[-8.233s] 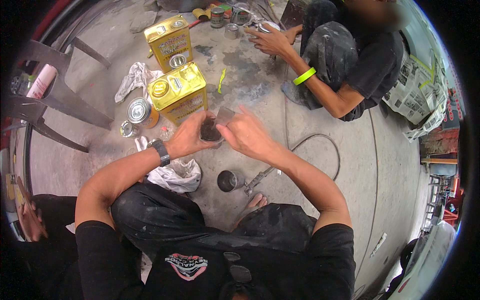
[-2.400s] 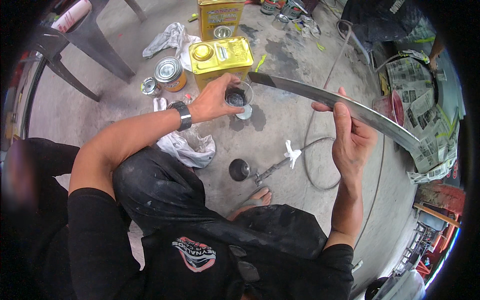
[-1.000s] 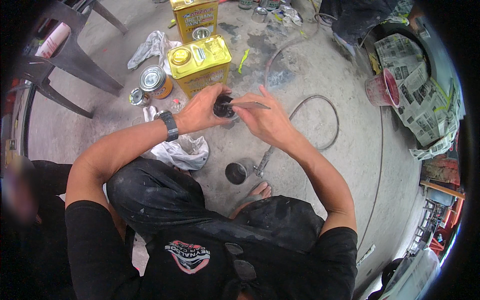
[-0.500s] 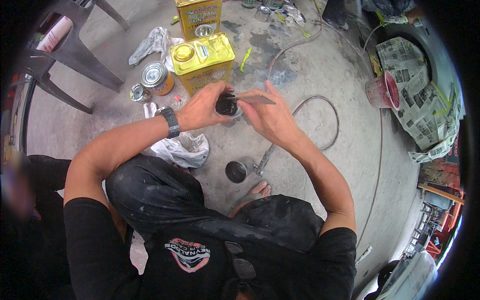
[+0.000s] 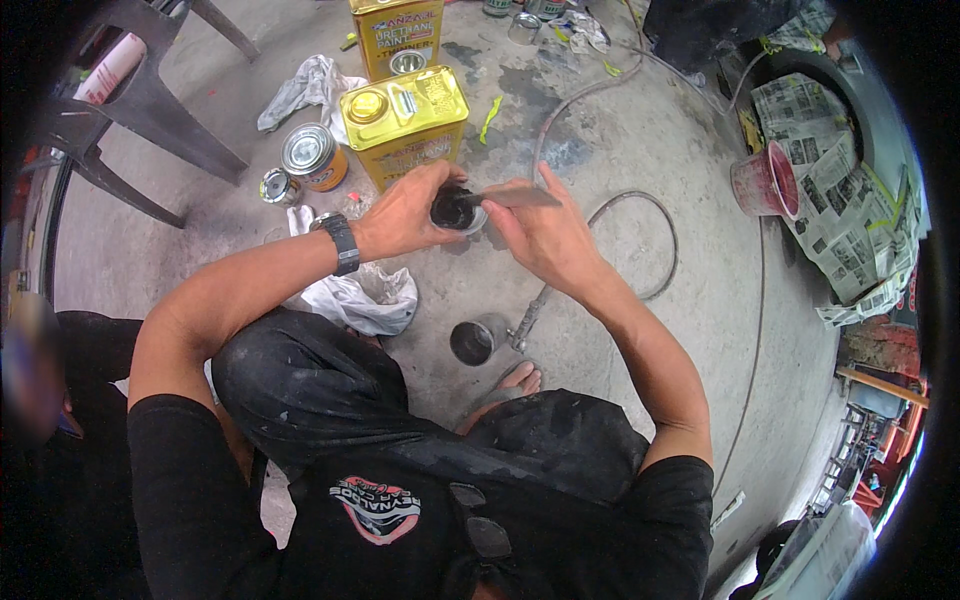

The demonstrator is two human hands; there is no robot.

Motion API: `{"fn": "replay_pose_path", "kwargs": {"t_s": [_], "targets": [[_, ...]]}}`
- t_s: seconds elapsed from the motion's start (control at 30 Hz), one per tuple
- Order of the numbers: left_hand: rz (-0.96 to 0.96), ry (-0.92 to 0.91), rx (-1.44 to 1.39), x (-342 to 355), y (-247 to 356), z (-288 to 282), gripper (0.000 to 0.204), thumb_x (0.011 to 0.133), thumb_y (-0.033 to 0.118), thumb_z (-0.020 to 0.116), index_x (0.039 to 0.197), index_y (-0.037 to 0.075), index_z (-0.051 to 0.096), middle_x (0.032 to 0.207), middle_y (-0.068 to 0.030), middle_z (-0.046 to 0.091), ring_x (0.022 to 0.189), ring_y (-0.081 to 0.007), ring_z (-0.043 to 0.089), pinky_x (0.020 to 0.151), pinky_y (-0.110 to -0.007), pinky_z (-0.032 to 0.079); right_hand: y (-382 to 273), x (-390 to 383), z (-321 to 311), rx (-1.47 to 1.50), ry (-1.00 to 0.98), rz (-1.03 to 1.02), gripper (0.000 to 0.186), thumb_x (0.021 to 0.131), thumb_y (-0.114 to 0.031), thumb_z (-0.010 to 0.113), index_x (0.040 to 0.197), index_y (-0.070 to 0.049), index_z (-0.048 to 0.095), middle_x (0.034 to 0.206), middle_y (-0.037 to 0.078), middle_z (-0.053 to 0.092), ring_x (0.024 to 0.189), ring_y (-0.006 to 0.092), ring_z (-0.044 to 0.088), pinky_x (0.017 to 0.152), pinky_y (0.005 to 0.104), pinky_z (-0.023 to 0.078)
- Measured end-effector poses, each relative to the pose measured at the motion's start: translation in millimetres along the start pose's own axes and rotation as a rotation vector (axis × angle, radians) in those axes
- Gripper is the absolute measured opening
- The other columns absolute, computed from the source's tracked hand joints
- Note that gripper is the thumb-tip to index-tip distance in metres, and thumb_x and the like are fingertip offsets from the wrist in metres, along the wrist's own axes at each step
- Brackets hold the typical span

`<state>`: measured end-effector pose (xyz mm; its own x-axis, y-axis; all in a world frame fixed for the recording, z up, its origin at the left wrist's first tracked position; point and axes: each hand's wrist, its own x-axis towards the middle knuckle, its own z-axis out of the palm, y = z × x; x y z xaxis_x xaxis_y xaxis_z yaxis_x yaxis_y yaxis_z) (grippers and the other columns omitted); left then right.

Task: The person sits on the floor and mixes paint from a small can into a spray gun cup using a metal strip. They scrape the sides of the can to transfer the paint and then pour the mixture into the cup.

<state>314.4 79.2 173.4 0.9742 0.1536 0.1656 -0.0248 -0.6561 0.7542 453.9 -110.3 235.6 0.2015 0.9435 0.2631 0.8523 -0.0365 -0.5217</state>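
My left hand [image 5: 408, 212], with a dark watch [image 5: 343, 246] on its wrist, is wrapped round a small cup [image 5: 471, 226] with black paint in it. From the right, my right hand [image 5: 552, 238] pinches a flat grey stirring stick [image 5: 532, 196]. The stick's far end dips into the cup; its free end points right, slightly blurred. Just beyond my left hand stands a gold rectangular thinner can [image 5: 405, 140]. Below the hands, on the floor near my bare foot [image 5: 522, 378], is a grey open cup [image 5: 478, 340].
A second gold can [image 5: 400, 38], an orange-labelled tin [image 5: 318, 160] and a smaller tin [image 5: 279, 186] stand ahead. Rags [image 5: 380, 302] lie nearby. A hose [image 5: 676, 250] loops at right, by newspaper masking [image 5: 815, 150] and a red-stained bucket [image 5: 765, 182]. Plastic chairs [image 5: 165, 110] stand left.
The stirring stick has shifted a little rightward and its angle has changed in the cup. My left hand and the cup stay put. A person's dark-clothed leg at the upper right has moved.
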Motion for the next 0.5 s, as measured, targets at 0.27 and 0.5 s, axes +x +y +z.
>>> {"fn": "replay_pose_path", "kwargs": {"t_s": [0.27,0.5], "targets": [[-0.025,0.049,-0.016,2.6,-5.0,-1.1,0.071,0.071,0.023,0.090,0.125,-0.003,0.053,0.119,-0.0225,0.064,0.114,-0.0355,0.065,0.101,-0.042,0.051,-6.2,-9.0,-9.7,0.159,0.002,0.226,0.018,0.100,-0.014,0.064,0.099,-0.003,0.077,0.090,0.012,0.076,0.090,0.0259,0.072,0.113,0.0454,0.041],[-0.102,0.161,-0.014,11.5,0.6,-14.4,0.072,0.072,0.027,0.090,0.126,-0.003,0.054,0.123,-0.0213,0.066,0.119,-0.0336,0.065,0.104,-0.039,0.050,-34.9,-10.9,-82.6,0.157,0.334,0.139,0.021,0.104,-0.014,0.061,0.101,-0.001,0.078,0.092,0.008,0.078,0.084,0.0100,0.067,0.111,0.0345,0.043]]}}
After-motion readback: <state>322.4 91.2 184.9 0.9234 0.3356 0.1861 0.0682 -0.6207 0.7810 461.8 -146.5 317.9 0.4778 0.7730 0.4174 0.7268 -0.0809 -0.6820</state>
